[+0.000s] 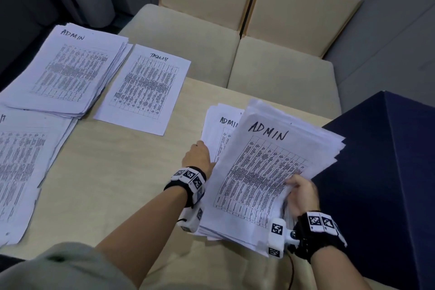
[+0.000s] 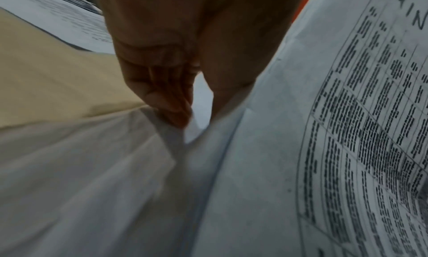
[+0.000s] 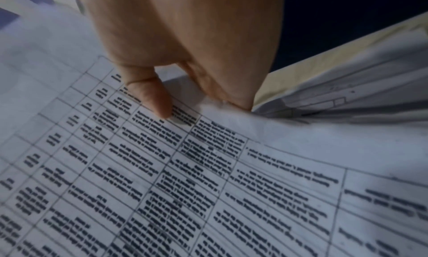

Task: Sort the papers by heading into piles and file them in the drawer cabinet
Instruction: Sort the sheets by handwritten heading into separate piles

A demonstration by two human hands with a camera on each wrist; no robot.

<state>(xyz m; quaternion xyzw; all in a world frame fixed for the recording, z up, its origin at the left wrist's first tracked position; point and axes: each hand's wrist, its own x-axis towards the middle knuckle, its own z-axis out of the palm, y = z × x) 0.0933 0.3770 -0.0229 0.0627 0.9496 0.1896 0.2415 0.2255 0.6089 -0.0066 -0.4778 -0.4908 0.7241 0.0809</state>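
On the right of the table lies a thick unsorted stack of papers (image 1: 235,231). Its top sheet headed ADMIN (image 1: 263,172) is lifted and curled. My right hand (image 1: 301,193) pinches that sheet's right edge, thumb on the print and fingers underneath (image 3: 199,107). My left hand (image 1: 200,155) grips the left edge of the sheets below, where a second ADMIN heading (image 1: 227,121) shows; its fingers and thumb close on the paper edge (image 2: 197,114). Sorted papers lie to the left: an ADMIN pile (image 1: 63,73), a single TASKLIST sheet (image 1: 146,87) and a third pile (image 1: 21,172) whose heading is cut off.
A dark blue cabinet (image 1: 388,172) stands right against the table's right side. Two beige chairs (image 1: 235,59) are pushed in at the far edge. Bare beige table top (image 1: 122,172) lies between the piles and the stack.
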